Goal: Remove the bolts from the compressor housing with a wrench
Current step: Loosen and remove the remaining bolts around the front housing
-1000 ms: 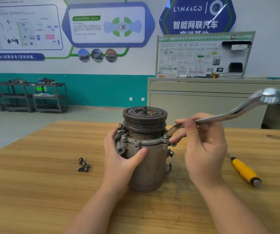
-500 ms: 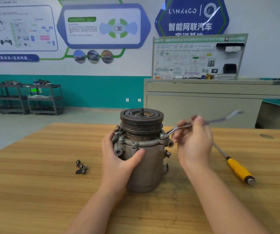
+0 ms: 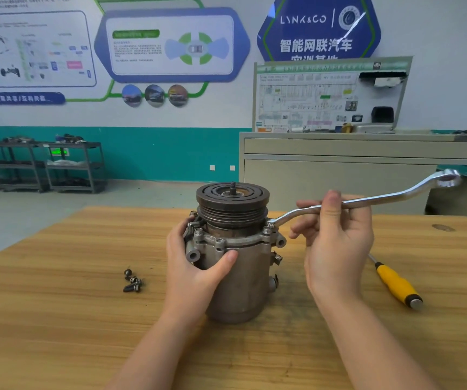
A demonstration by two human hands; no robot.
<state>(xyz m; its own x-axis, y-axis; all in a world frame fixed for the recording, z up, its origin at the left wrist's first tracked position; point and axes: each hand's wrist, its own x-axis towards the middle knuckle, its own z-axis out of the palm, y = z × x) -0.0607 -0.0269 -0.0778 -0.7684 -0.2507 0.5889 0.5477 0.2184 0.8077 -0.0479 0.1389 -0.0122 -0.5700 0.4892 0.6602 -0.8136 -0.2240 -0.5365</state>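
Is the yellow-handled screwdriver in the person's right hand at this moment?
No: the right hand holds the wrench, while the screwdriver lies on the wooden table to the right of it.

Two bare forearms come into view from the bottom edge, and each ends in a bare hand. No sleeve covers either arm as far as the picture goes. The left hand (image 3: 195, 266) has no glove, ring or watch. The right hand (image 3: 336, 246) is also uncovered, with short, plain fingernails and nothing worn at the wrist.
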